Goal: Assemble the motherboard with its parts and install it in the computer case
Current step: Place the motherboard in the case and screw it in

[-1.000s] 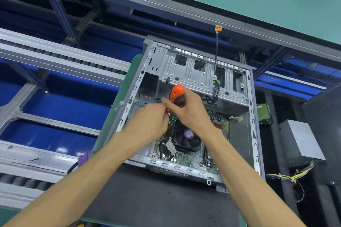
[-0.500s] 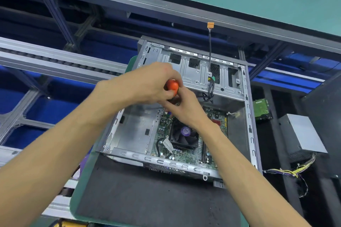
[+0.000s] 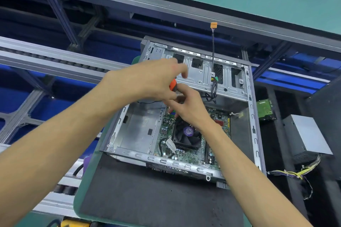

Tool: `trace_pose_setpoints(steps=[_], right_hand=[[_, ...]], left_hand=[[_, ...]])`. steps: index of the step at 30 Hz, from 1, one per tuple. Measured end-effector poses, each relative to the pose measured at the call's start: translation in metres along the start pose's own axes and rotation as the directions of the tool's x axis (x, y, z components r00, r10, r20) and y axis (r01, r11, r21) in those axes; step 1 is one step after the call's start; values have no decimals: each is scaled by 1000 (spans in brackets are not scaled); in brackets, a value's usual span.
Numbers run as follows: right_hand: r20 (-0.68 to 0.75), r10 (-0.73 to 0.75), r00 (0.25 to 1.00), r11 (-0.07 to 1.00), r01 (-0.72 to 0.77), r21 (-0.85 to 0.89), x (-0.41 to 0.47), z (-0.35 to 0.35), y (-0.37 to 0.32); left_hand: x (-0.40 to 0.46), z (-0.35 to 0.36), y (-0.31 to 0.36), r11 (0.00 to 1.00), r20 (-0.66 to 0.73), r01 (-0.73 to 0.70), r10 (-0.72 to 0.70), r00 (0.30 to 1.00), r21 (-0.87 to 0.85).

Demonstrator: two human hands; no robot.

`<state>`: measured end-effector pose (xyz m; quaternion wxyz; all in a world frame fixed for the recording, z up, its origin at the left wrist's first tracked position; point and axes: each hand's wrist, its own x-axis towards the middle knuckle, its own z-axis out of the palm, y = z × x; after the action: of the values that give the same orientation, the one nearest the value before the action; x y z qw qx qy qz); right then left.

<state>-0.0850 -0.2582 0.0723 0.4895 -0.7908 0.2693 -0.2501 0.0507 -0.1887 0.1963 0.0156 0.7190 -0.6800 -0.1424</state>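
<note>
Presently | left hand wraps screwdriver handle from above — to turn it | right hand pinches its shaft, steadying the tip | motherboard lies inside case on surface — likely being screwed down.

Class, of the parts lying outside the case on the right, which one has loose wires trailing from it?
The grey box; coloured wires trail from its near end, unlike the green board behind it.

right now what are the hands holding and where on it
The left hand grips the screwdriver round its orange handle. The right hand has its fingers lower down by the shaft, above the motherboard; whether it pinches anything cannot be told.
</note>
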Motion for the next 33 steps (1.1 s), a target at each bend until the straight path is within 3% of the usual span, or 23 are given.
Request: trace_pose_setpoints(steps=[2, 4, 9, 11, 13, 15, 20, 22, 25, 27, 30, 31, 33], right_hand=[[-16, 13, 1000, 1000, -13, 21, 0, 0, 0], [-19, 3, 1000, 1000, -3, 20, 0, 1, 0], [-31, 20, 999, 999, -18, 47, 0, 1, 1], [-29, 16, 999, 999, -15, 43, 0, 0, 0], [-35, 10, 999, 999, -8, 41, -1, 0, -1], [-33, 6, 999, 999, -4, 50, -2, -1, -1], [-44, 15, 999, 1000, -14, 26, -1, -1, 0], [-33, 39, 999, 999, -38, 22, -1, -1, 2], [-27, 42, 999, 999, -42, 8, -1, 0, 2], [-21, 21, 1000, 1000, -21, 18, -2, 1, 1], [-10, 42, 999, 999, -42, 26, -4, 1, -1], [-9, 39, 999, 999, -39, 26, -4, 1, -1], [-14, 34, 999, 999, -33, 31, -4, 0, -3]], left_hand=[[1, 5, 1, 985, -138, 117, -100, 985, 124], [1, 7, 1, 975, -181, 164, -135, 974, 151], [1, 0, 1, 992, 64, -72, 79, 995, -101], [1, 5, 5, 997, -50, -66, 64, 997, -40], [2, 11, 9, 991, -177, 74, -54, 983, 110], [3, 12, 9, 972, -229, 175, -137, 964, 156], [4, 2, 1, 994, 60, -60, 66, 996, -91], [3, 3, 4, 998, -54, -28, 25, 998, -64], [3, 8, 9, 982, -241, 160, -133, 961, 96], [5, 9, 10, 994, -172, 90, -77, 982, 67], [7, 1, 8, 995, 52, -62, 66, 996, -79], [5, 1, 9, 991, 70, -72, 80, 994, -111], [4, 3, 12, 999, -57, -34, 32, 998, -38]])
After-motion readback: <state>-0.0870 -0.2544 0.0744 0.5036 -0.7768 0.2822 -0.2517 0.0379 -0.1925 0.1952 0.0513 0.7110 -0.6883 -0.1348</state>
